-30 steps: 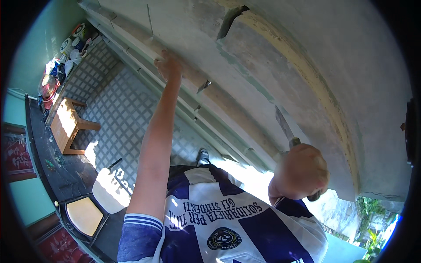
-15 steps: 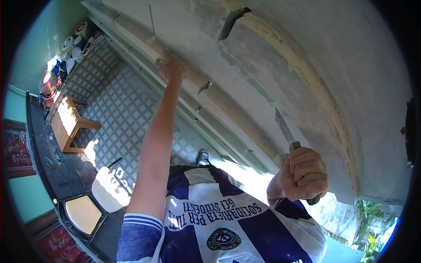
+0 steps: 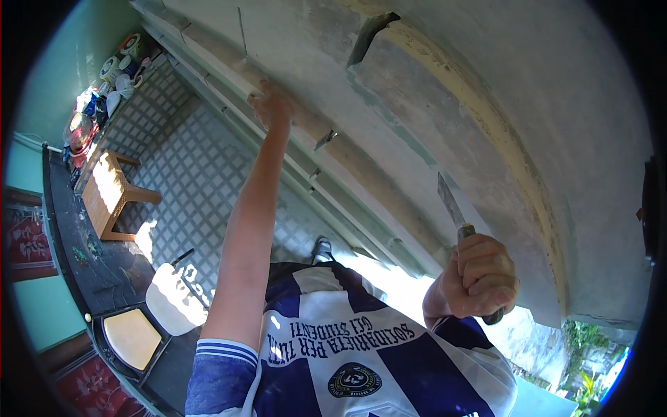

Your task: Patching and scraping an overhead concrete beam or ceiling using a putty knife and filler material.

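We are bracing our left hand [image 3: 272, 105] flat on the ledge [image 3: 306, 128] for balance — our right hand [image 3: 481, 276] is gripping the scraper [image 3: 460, 221], blade laid against the wall [image 3: 445, 104].

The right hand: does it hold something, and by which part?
The right hand holds a scraper knife by its dark handle, fist closed around it; the blade points up against the wall.

The left hand [image 3: 272, 108] rests on the long wall ledge [image 3: 326, 132]; the right hand [image 3: 479, 278], further right, holds a flat-bladed metal scraper [image 3: 451, 205] against the plastered wall [image 3: 445, 104].
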The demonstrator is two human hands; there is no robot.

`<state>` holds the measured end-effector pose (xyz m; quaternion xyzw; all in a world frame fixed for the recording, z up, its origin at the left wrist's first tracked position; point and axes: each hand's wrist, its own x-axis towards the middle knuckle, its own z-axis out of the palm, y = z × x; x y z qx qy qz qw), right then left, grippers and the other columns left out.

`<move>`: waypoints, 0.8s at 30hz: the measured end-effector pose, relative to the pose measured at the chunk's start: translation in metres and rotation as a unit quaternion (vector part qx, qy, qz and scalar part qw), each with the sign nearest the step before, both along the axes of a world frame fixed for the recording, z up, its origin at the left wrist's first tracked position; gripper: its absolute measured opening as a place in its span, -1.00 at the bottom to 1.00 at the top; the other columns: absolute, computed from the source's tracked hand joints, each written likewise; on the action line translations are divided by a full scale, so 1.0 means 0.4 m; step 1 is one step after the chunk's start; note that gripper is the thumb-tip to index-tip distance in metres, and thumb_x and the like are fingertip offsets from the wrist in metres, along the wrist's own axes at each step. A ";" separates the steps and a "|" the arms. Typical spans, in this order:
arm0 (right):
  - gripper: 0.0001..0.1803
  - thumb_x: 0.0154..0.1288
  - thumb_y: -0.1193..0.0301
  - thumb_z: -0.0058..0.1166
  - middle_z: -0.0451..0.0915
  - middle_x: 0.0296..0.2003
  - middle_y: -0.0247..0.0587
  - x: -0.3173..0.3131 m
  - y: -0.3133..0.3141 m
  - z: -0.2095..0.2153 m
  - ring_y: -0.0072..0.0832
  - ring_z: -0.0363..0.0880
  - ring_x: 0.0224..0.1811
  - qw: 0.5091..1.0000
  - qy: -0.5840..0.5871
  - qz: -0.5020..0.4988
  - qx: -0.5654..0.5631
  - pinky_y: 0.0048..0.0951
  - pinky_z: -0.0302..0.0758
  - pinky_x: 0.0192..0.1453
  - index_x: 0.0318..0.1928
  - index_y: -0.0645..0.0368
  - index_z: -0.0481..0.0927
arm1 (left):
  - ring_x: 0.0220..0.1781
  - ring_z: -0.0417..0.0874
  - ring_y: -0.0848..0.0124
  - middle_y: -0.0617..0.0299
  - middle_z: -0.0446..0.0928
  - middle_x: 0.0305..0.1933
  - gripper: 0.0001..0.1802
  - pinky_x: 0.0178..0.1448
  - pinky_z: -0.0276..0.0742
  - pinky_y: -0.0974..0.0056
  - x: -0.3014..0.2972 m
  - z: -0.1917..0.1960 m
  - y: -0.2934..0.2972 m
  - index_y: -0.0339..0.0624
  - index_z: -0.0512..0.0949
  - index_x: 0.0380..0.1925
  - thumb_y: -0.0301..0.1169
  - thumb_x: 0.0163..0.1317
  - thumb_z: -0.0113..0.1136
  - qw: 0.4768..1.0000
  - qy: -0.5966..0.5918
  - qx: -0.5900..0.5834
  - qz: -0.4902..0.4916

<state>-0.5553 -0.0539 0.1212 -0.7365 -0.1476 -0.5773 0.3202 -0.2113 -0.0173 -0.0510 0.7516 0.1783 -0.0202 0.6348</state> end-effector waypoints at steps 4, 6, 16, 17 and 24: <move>-0.54 0.56 0.35 -0.17 0.19 -0.73 -0.37 0.031 -0.005 -0.024 -0.55 0.17 -0.76 0.999 0.015 -0.022 0.022 -0.53 0.31 -0.67 -0.59 -0.01 0.13 | 0.27 0.49 -0.20 -0.34 0.38 0.28 -0.14 0.27 0.44 -0.18 0.003 0.000 0.006 -0.38 0.14 0.39 0.18 0.42 -0.18 1.000 0.003 0.001 -0.008; -0.56 0.55 0.34 -0.16 0.21 -0.73 -0.37 0.004 0.015 -0.005 -0.56 0.18 -0.77 1.000 -0.007 -0.012 0.000 -0.52 0.28 -0.69 -0.58 0.00 0.16 | 0.27 0.49 -0.20 -0.34 0.38 0.29 -0.14 0.27 0.44 -0.18 0.000 -0.001 0.006 -0.39 0.14 0.39 0.18 0.42 -0.18 1.000 0.004 0.000 -0.008; -0.66 0.54 0.36 -0.18 0.25 -0.67 -0.36 0.010 -0.011 -0.006 -0.54 0.19 -0.72 0.999 0.028 -0.028 -0.037 -0.55 0.31 -0.66 -0.49 0.02 0.24 | 0.28 0.49 -0.18 -0.32 0.36 0.31 -0.13 0.30 0.45 -0.17 -0.002 0.011 0.001 -0.37 0.10 0.42 0.18 0.43 -0.20 1.000 0.010 -0.006 -0.011; -0.65 0.55 0.35 -0.19 0.25 -0.68 -0.36 0.012 -0.005 -0.003 -0.54 0.19 -0.72 0.999 0.021 -0.005 -0.041 -0.54 0.30 -0.67 -0.49 0.02 0.24 | 0.28 0.49 -0.18 -0.32 0.36 0.31 -0.13 0.30 0.45 -0.17 -0.007 0.014 0.002 -0.37 0.10 0.42 0.18 0.43 -0.20 1.000 0.011 -0.006 -0.012; -0.59 0.59 0.29 -0.26 0.21 -0.70 -0.37 0.044 -0.005 -0.008 -0.55 0.16 -0.74 0.999 0.006 -0.027 0.040 -0.52 0.26 -0.70 -0.52 0.04 0.23 | 0.30 0.46 -0.19 -0.32 0.36 0.30 -0.12 0.32 0.41 -0.15 -0.006 -0.002 0.005 -0.39 0.10 0.41 0.18 0.42 -0.18 1.000 -0.005 -0.004 -0.007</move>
